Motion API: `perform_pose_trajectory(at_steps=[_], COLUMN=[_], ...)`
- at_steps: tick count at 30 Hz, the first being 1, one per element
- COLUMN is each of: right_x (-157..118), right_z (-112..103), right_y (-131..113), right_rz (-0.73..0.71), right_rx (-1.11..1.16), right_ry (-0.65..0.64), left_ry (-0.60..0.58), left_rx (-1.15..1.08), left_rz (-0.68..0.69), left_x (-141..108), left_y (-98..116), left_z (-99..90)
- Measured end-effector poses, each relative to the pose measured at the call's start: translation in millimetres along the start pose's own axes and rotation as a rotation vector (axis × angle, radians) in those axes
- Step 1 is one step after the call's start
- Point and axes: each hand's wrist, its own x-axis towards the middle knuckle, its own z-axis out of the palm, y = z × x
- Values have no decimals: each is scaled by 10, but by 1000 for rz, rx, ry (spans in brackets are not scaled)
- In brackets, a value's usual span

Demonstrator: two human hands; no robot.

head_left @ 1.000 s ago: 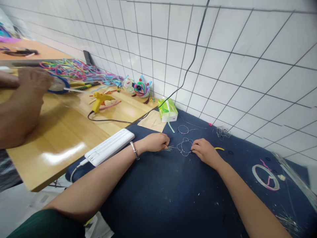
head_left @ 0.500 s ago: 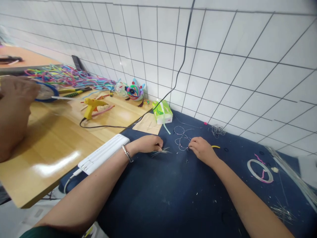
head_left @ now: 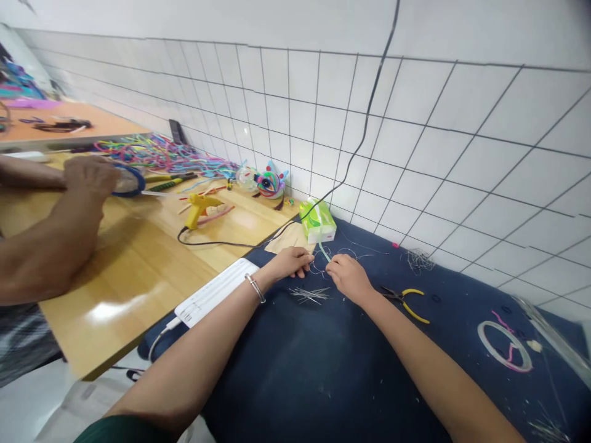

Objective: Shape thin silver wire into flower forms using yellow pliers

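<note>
Thin wire loops, joined in a flower-like shape, span the gap between my two hands just above the dark blue cloth. My right hand pinches their right side, fingers closed. My left hand has thumb and fingers together at the left side of the loops; its fingertips partly hide the wire. Just below my left hand lies a small pile of straight cut wires. Pliers with yellow handles rest to the right, beside my right forearm.
Behind my hands are a green tissue pack and brown paper. A white power strip lies left. On the wooden table are a yellow glue gun and another person's hand. A wire spool lies right.
My left hand has left the cut wires and moved up to the wire loops. My right hand and the loops have shifted left. The view has turned, and the pliers now show more fully.
</note>
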Motion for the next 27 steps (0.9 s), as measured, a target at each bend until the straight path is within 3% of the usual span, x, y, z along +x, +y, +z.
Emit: perform_pose_trajectory(at_steps=[9,16,20,23,27], right_x=[-11,-83,-113,-115,-112], right_z=[123,128,175,195,179], right_y=[55,140,174,175,152], right_rz=[-44,120,199,216,210], right_rx=[75,97,85,75,60], right_ry=[-20,35,31,12,-15], left_ry=[144,300,330,308,152], left_rx=[97,360,450,501,619], left_rz=[-25,26,75,218,519], left_x=[140,79,34,46,103], left_y=[-154,-95,-56,-40,-54], left_z=[133,136,135,132,134])
